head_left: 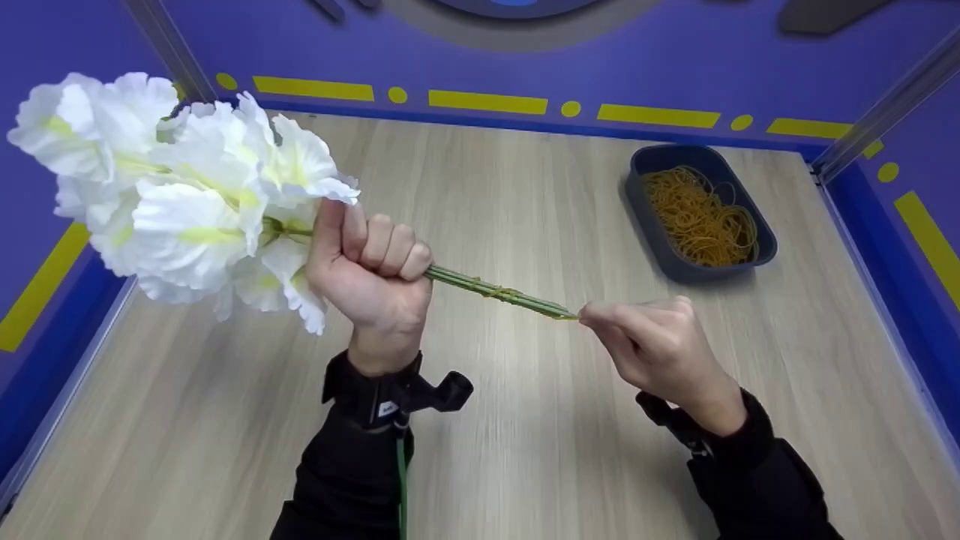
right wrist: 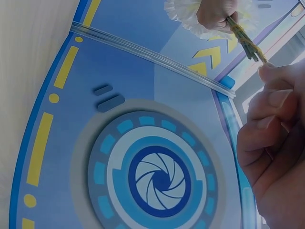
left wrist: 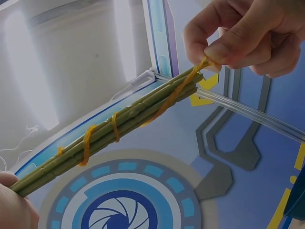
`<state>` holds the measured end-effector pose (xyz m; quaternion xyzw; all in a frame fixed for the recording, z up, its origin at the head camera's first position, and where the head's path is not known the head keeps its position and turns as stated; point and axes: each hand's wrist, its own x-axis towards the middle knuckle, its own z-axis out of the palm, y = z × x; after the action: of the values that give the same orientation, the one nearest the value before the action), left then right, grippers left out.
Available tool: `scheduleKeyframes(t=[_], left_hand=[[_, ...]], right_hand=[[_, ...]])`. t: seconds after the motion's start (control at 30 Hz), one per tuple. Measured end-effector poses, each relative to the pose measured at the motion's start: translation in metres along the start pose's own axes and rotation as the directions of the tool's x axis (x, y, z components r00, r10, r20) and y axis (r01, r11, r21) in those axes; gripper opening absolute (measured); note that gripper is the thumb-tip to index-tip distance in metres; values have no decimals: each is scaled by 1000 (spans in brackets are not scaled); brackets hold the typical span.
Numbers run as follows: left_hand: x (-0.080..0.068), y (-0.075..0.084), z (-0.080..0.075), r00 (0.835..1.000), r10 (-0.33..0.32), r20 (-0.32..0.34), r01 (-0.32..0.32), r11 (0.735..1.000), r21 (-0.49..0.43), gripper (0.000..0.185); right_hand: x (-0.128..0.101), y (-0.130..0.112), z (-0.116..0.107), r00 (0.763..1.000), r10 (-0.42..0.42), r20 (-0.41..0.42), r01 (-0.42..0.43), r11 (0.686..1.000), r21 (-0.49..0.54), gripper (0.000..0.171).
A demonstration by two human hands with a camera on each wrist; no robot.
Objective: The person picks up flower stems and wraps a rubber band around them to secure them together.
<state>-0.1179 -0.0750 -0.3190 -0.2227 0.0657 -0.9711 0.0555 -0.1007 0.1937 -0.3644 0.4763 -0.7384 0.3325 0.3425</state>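
Note:
My left hand [head_left: 371, 266] grips a bunch of white artificial flowers [head_left: 180, 195] by their green stems [head_left: 495, 291], just below the blooms, and holds it above the wooden table [head_left: 525, 420]. An orange rubber band [left wrist: 114, 126] is wound in several turns round the stems [left wrist: 119, 129]. My right hand [head_left: 652, 345] pinches the band's end at the stem tips [left wrist: 202, 64] between thumb and fingers. In the right wrist view, the left hand [right wrist: 217, 14] and flowers [right wrist: 183, 14] show at the top, with my right fingers [right wrist: 271, 143] close to the lens.
A dark blue tray [head_left: 660, 232] holding a heap of orange rubber bands [head_left: 697, 217] stands at the far right of the table. Blue walls with yellow marks close in the back and both sides.

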Motion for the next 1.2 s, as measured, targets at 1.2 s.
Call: scheduleKeyframes(t=[1.2], left_hand=[[-14, -56, -34, 899, -323, -295, 406, 866, 291, 52]], right_hand=[[1, -5, 12, 987, 43, 158, -66, 988, 142, 14]])
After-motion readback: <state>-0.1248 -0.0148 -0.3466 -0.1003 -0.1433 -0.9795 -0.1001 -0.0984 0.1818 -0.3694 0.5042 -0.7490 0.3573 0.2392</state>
